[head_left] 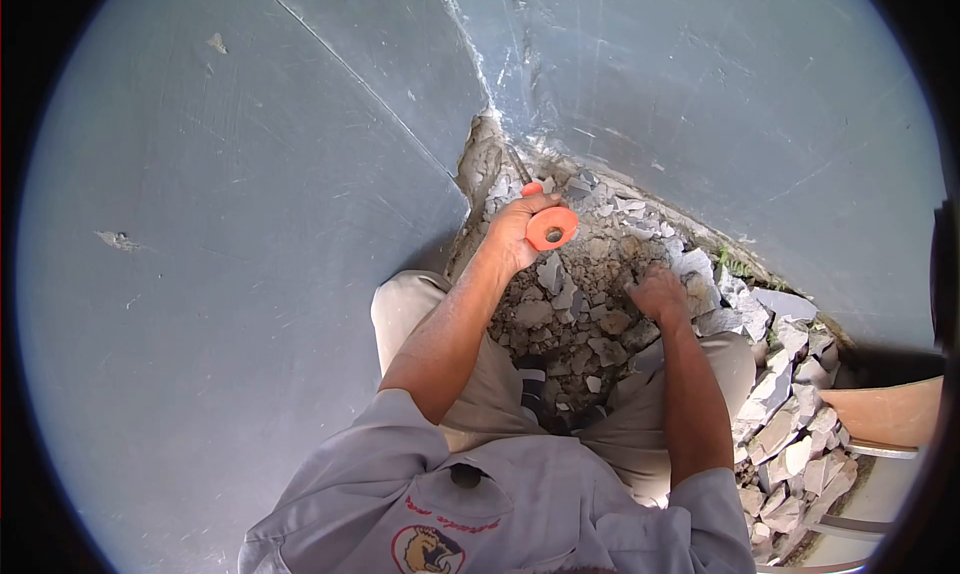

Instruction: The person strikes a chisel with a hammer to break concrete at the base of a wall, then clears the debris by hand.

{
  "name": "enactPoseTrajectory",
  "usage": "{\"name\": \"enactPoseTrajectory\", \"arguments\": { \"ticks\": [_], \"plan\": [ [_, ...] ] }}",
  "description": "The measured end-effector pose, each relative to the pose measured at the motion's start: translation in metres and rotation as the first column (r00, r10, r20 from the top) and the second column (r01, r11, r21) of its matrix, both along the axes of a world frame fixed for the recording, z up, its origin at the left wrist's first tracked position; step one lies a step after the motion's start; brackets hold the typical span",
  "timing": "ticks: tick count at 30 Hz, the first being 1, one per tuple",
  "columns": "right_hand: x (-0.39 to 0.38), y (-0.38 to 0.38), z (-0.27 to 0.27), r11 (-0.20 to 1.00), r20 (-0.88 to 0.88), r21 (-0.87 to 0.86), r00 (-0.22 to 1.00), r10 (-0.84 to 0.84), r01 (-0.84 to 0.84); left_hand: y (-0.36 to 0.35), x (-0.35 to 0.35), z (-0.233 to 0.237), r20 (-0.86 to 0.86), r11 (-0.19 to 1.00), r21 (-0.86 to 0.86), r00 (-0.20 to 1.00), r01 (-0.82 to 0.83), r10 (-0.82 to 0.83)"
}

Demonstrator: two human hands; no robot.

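My left hand (518,228) is wrapped around the grip of a chisel (552,230) with an orange hand guard. The metal shaft slants up and away, its tip by the broken corner where the two grey walls meet. My right hand (660,296) is low over the rubble (590,324), between my knees and the right wall. Its fingers are curled, and whatever they hold, if anything, is hidden. Broken plaster and stone pieces lie all around both hands.
A grey wall (230,224) stands close on my left, another grey wall (740,84) ahead and right. A heap of larger stone chunks (790,424) lies at my right, beside a curved tan board (885,412). Small green plants (735,264) grow along the wall's foot.
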State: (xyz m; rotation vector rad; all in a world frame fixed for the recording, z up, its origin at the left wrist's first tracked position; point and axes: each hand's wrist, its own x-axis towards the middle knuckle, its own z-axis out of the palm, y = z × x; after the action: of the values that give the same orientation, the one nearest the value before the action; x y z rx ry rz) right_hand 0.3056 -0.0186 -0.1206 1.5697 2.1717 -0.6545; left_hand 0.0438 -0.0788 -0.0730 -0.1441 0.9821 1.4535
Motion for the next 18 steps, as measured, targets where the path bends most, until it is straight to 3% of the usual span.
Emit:
{"name": "enactPoseTrajectory", "arguments": {
  "ticks": [18],
  "plan": [
    [-0.002,0.000,0.013,0.998,-0.032,-0.054,0.999,-0.034,0.032,0.001,0.006,-0.004,-0.100,0.992,-0.125,0.995,0.001,-0.014]
  ]
}}
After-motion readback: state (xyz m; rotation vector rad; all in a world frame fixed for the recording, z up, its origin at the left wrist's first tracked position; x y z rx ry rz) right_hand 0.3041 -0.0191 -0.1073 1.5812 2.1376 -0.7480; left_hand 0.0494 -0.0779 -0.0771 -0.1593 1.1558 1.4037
